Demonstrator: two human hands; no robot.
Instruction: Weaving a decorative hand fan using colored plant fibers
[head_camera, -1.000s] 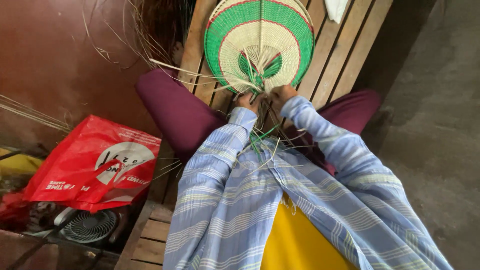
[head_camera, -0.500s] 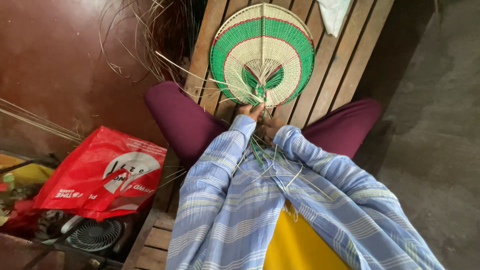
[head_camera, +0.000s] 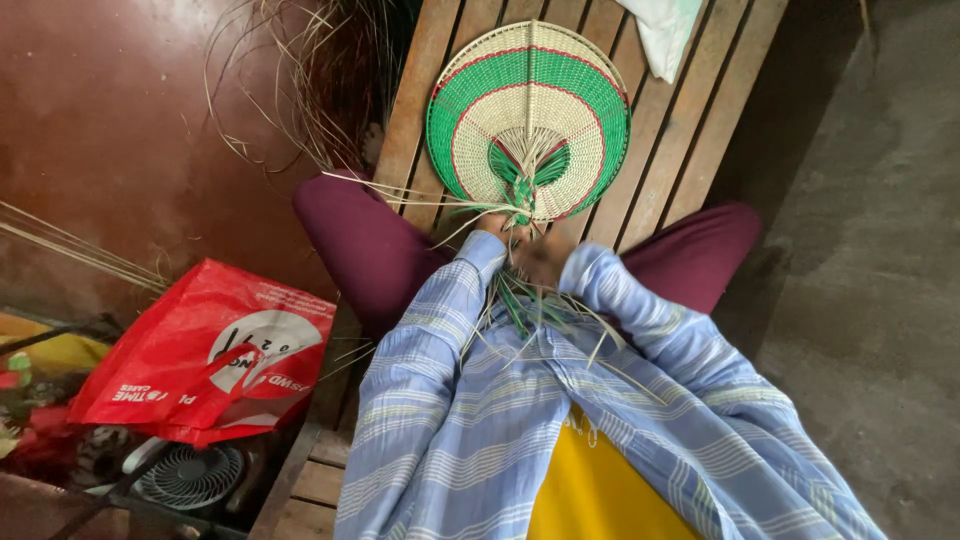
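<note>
A round woven fan (head_camera: 528, 110) in green, cream and red bands lies on a slatted wooden bench (head_camera: 690, 130) in front of me. Its loose green and straw-coloured strands (head_camera: 525, 300) trail from its lower end into my lap. My left hand (head_camera: 497, 226) grips the fan's base where the strands gather. My right hand (head_camera: 545, 258) is closed on the strands just below the base, largely hidden by my striped blue sleeve. Thin pale strips stick out to the left of the fan's base.
A red plastic bag (head_camera: 210, 350) lies at the left, with a small fan grille (head_camera: 188, 472) below it. Dry straw bundles (head_camera: 310, 90) pile against the wall at the upper left. A pale cloth (head_camera: 662, 30) rests on the bench's far end. Grey floor lies right.
My right hand has drawn back from the fan's rim toward my lap, pulling strands. The view has shifted so the fan sits lower and more fully in sight.
</note>
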